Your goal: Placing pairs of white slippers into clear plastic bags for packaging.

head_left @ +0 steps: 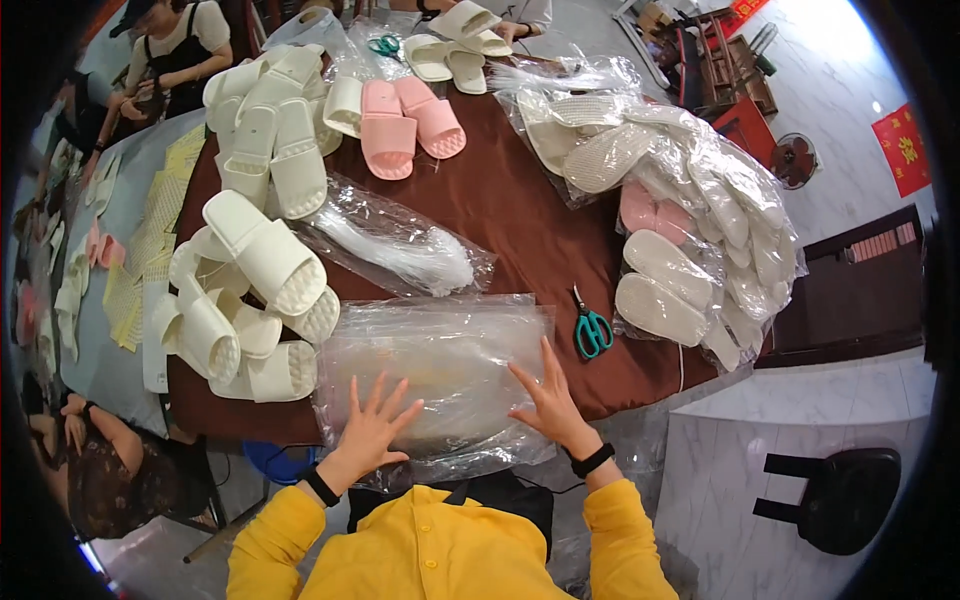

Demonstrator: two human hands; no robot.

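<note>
A stack of clear plastic bags [450, 370] lies flat at the near edge of the brown-covered table. My left hand [372, 430] rests on its left part with fingers spread. My right hand [552, 400] lies on its right part, fingers also apart. Neither hand holds anything. Right of the stack are scissors with teal handles [593, 335]. Cream slippers [265, 250] are heaped to the left. Just beyond the stack is a clear bag of thin white strands [400, 250].
Bagged cream slippers [700, 190] pile up along the right side. Pink slippers [390, 130] sit at the far middle, near a second pair of teal scissors [384, 46]. People work at the left and far side. A grey table [110, 330] stands left; a black chair [840, 500] is at right.
</note>
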